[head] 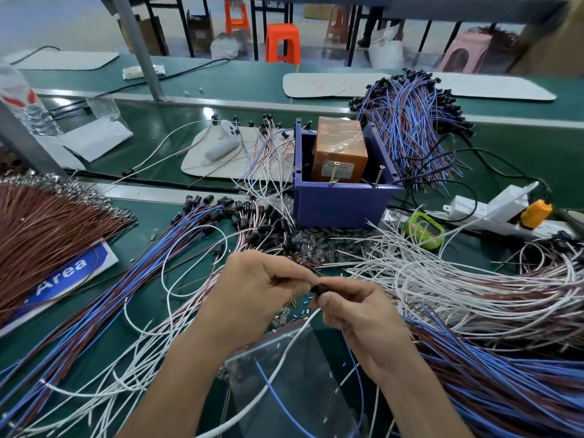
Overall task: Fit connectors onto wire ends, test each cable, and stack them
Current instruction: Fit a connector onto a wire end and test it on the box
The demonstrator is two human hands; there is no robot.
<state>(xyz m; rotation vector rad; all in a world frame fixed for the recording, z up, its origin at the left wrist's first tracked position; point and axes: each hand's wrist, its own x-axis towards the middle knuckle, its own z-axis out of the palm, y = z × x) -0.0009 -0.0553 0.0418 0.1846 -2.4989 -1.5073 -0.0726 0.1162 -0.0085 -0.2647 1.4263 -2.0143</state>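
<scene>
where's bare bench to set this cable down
Bare green mat lies between the brown wire fan and the blue-brown bundle; more between the white pad and folded paper. Crowded before the blue bin and across the right side.

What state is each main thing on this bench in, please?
left hand, pinches the black connector.
right hand, pinches the black connector.
black connector, held between both hands.
purple bin, open-topped, holding the orange box.
orange box, upright.
clear bag, flat between the forearms.

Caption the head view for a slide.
Left hand and right hand pinch a black connector over a wire-strewn green bench, purple bin behind.
</scene>
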